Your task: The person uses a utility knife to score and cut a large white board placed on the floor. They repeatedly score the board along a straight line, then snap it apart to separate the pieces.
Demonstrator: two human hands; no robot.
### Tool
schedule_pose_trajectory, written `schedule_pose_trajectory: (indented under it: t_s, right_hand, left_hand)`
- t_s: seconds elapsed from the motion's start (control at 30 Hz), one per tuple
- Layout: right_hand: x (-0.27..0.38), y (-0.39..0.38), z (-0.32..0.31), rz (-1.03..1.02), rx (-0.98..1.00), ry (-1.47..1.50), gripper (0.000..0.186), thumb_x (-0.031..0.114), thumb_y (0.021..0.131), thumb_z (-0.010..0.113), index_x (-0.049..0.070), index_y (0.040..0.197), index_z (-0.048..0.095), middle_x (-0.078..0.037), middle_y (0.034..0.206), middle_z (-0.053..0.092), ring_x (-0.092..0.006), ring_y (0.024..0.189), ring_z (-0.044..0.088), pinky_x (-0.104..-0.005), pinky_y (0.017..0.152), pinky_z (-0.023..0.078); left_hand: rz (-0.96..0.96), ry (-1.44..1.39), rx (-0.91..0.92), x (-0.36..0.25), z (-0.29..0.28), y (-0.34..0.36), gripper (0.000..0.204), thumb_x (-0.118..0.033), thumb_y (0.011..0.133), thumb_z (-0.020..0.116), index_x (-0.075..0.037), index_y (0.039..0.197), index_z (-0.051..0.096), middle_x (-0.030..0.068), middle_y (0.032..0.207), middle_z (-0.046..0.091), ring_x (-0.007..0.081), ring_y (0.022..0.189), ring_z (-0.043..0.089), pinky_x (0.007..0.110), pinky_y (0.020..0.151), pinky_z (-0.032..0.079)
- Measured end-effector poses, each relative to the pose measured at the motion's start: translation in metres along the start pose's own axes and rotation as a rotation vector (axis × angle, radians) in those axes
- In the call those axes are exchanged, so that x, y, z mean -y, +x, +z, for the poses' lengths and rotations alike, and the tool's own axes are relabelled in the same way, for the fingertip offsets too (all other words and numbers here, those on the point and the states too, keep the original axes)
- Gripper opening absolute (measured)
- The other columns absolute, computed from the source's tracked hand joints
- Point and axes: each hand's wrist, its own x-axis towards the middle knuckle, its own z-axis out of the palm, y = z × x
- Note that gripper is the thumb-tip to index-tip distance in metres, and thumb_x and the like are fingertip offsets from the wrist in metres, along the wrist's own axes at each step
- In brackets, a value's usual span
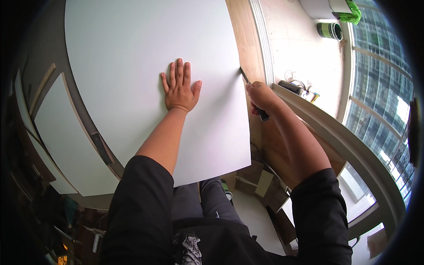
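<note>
I am pressing my left hand (179,88) flat, fingers spread, on the large smooth white rectangular board (145,57) lying in front of me. My right hand (260,97) is clenching a slim dark-handled cutting tool (252,93) at the board's right edge. Farther off, a green-banded cylindrical can (329,30) is standing on the pale ledge (300,39).

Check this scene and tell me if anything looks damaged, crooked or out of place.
Nothing stands out. The white board lies flat and unmarked, the left hand pressed open on it. The right hand holds a thin dark tool at its right edge.
</note>
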Motion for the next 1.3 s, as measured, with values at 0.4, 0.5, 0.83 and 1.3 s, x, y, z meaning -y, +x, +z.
schedule_pose_trajectory:
  t_s: [0.4,0.5,0.83,1.3]
  right_hand:
    - [-0.006,0.006,0.006,0.034,0.025,-0.010,0.044,0.032,0.108,0.035,-0.006,0.097,0.053,-0.013,0.071,0.058,-0.0232,0.050,0.061,-0.0382,0.049,0.054]
    - [-0.013,-0.006,-0.005,0.036,0.005,0.016,0.043,0.035,0.108,0.037,-0.004,0.099,0.053,-0.011,0.068,0.056,-0.0214,0.049,0.059,-0.0364,0.048,0.052]
    - [-0.021,-0.062,-0.001,-0.033,0.010,-0.114,0.042,0.037,0.108,0.041,-0.004,0.105,0.054,-0.010,0.066,0.058,-0.0196,0.046,0.058,-0.0356,0.047,0.049]
    - [-0.029,-0.053,-0.001,-0.050,0.005,-0.114,0.042,0.036,0.107,0.043,-0.003,0.101,0.053,-0.008,0.061,0.056,-0.0206,0.043,0.057,-0.0365,0.045,0.048]
  left_hand:
    - [0.006,0.004,0.002,-0.002,-0.002,-0.001,0.072,-0.055,0.103,0.034,-0.019,0.163,0.017,0.0012,0.171,0.008,0.0218,0.157,0.003,0.050,0.126,-0.005]
    - [-0.004,0.012,-0.013,0.002,0.000,-0.002,0.072,-0.055,0.103,0.035,-0.019,0.163,0.018,0.0011,0.171,0.008,0.0219,0.157,0.003,0.050,0.126,-0.005]
    - [0.009,0.014,-0.023,0.003,-0.001,-0.002,0.072,-0.054,0.103,0.035,-0.018,0.163,0.018,0.0016,0.171,0.009,0.0219,0.158,0.003,0.050,0.126,-0.005]
    - [0.004,0.011,-0.033,0.004,0.000,-0.003,0.072,-0.054,0.103,0.036,-0.019,0.163,0.017,0.0007,0.171,0.009,0.0217,0.157,0.004,0.050,0.126,-0.004]
